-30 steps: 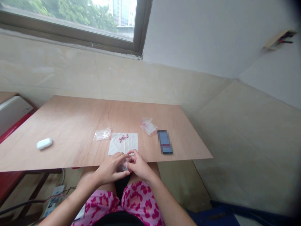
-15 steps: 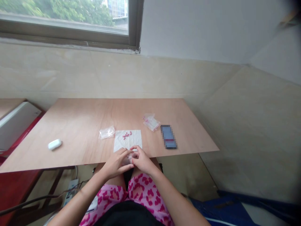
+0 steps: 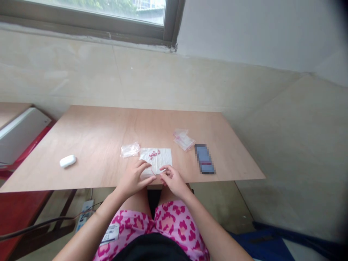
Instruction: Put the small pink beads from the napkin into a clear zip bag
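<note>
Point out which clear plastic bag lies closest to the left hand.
The crumpled one at the white sheet's left edge, beyond the left hand; the other bag lies right of the sheet, beside the phone.

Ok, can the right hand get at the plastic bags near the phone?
Probably yes: the right hand is near the plastic bags, and the phone sits beside them, not between.

Soft daylight from window [image 3: 89, 11]; faint shadows; dark, blurred corners.

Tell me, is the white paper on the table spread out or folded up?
Spread out: the white paper lies flat on the wooden table, with small red pieces sitting on top.
</note>
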A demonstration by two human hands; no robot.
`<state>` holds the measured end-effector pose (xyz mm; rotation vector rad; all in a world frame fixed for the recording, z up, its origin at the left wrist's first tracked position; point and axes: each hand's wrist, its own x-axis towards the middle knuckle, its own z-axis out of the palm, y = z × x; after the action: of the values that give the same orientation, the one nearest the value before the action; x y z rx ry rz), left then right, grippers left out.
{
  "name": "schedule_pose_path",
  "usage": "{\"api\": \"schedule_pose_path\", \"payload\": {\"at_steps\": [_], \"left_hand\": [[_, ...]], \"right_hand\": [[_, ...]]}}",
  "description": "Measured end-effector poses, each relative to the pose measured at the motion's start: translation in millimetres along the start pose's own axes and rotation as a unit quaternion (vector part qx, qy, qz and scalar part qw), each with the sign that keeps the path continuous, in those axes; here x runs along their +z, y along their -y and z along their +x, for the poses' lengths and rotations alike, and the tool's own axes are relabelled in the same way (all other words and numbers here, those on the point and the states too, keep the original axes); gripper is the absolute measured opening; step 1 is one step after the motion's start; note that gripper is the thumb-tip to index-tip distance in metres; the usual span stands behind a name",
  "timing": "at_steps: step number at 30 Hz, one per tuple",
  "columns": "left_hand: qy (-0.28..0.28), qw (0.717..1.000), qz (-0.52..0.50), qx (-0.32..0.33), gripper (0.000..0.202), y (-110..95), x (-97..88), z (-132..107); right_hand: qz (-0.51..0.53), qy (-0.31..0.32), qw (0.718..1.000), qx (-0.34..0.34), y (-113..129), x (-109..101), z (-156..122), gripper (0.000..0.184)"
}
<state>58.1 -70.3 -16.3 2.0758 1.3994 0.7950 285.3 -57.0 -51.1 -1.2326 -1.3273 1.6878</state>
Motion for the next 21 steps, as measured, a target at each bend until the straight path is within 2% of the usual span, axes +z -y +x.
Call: {"api": "schedule_pose_path", "payload": {"at_steps": [2,3,6,11,13,16,21], "left_hand": [[-0.024,0.999,0.027,-0.008,0.035,9.2,-2.8,1.3],[-0.031,0.999,0.037,-0.015,0.035,13.6,-3.3,2.0],[-0.043,0.997,0.057,-0.043,0.038,23.9,-0.8,3.6],[-0.057,0.995,0.068,-0.056,0.042,31.5,9.3,4.7],[-0.056,0.995,0.067,-0.049,0.043,34.3,11.7,4.0],[-0.051,0.996,0.055,-0.046,0.047,38.5,12.5,2.7],[-0.051,0.997,0.044,-0.039,0.049,41.6,12.9,3.4]], "right_hand": [[-0.118,-0.031,0.991,-0.062,1.8,-0.4,8.2,0.017],[-0.181,-0.045,0.977,-0.101,3.8,0.7,13.2,0.016],[-0.325,-0.047,0.924,-0.198,11.0,8.4,30.3,0.027],[-0.436,-0.019,0.87,-0.23,11.7,20.8,53.0,0.04],[-0.445,-0.018,0.863,-0.238,8.2,21.1,56.5,0.038],[-0.431,-0.028,0.868,-0.244,3.7,19.2,57.9,0.029],[-0.449,-0.044,0.863,-0.227,2.1,20.8,60.0,0.026]]}}
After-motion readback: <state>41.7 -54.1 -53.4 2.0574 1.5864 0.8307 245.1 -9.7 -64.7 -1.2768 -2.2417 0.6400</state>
